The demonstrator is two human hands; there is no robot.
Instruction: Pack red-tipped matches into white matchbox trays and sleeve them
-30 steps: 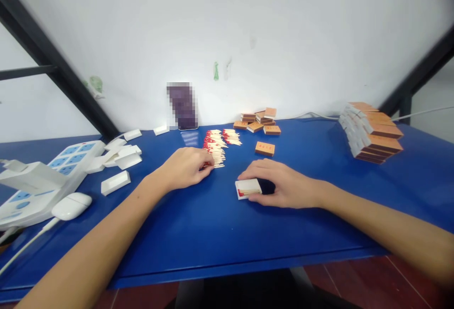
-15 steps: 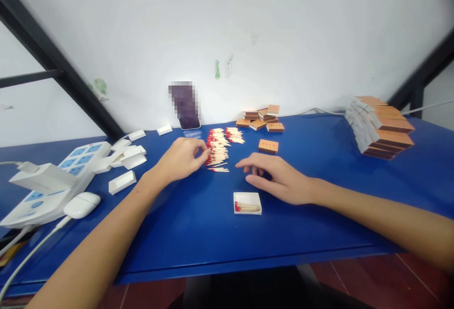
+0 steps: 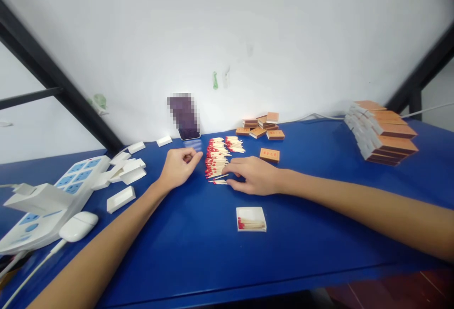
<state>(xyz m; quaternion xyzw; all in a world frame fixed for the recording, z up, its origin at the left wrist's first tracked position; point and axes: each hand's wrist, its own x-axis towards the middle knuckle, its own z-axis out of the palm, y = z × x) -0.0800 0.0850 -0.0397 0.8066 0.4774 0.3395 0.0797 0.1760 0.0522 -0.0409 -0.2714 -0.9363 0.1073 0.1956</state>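
Lying at the centre of the frame, the loose matches (image 3: 217,158) form a roughly aligned pile on the blue table (image 3: 198,252), red heads toward the left. The right hand (image 3: 258,175) is at the pile's lower right, thumb and forefinger a modest gap apart beside the bare stick ends. Left of the pile, the left hand (image 3: 180,167) has curled fingers, its thumb near the forefinger; whether they pinch anything, I cannot tell. Below centre, an open white tray (image 3: 252,212) holds a few more matches along its lower side. Each stick should prove light, stiff and easily snapped, apt to scatter if nudged, so a gentle pinch on bare wood, clear of the heads, seems best. The tray, probably thin card, would dent under a squeeze; its short end walls offer the surer hold.
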